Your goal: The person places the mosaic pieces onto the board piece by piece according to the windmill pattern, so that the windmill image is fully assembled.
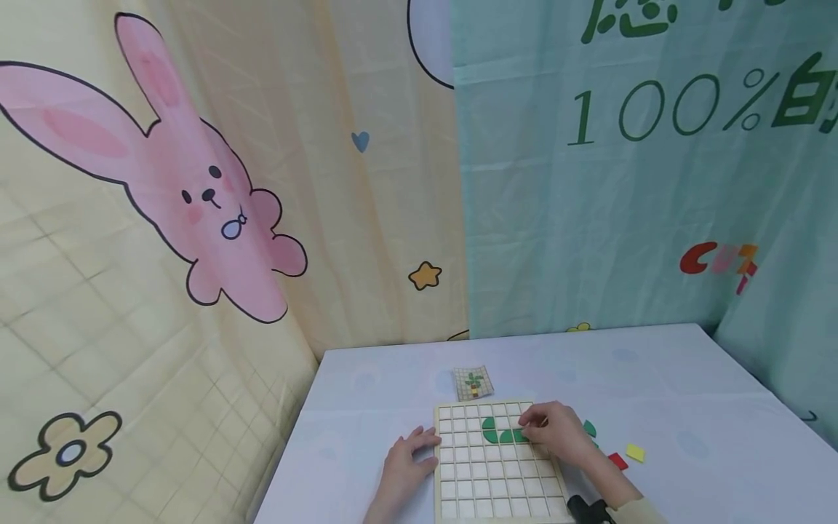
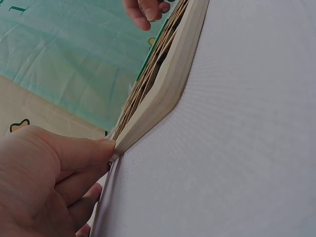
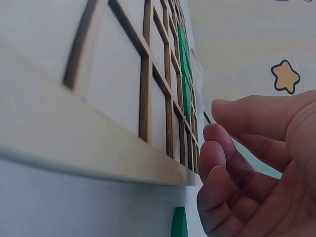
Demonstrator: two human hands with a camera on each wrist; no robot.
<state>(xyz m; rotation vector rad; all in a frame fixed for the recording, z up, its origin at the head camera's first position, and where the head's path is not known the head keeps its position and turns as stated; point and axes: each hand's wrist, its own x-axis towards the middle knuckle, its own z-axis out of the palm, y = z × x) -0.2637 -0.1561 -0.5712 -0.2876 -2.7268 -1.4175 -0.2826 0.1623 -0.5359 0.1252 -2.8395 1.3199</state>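
Note:
A pale wooden grid board [image 1: 471, 473] lies on the table with several green pieces [image 1: 489, 435] in its upper cells, some with rounded edges. My left hand [image 1: 407, 466] rests at the board's left side; in the left wrist view its thumb and finger touch the wooden rim [image 2: 165, 94]. Over the board's upper right is my right hand [image 1: 556, 433], close to the rightmost green piece. From the right wrist, the thumb and fingers of that hand [image 3: 256, 163] are loosely bent with a small gap between the tips, and nothing shows between them.
Behind the board lies a small card [image 1: 473, 383] with a green, red and yellow grid picture. To the right are a loose green piece [image 1: 590, 429], a red piece [image 1: 617, 461] and a yellow piece [image 1: 635, 453]. Printed curtains [image 1: 393, 204] hang behind the white table [image 1: 681, 407].

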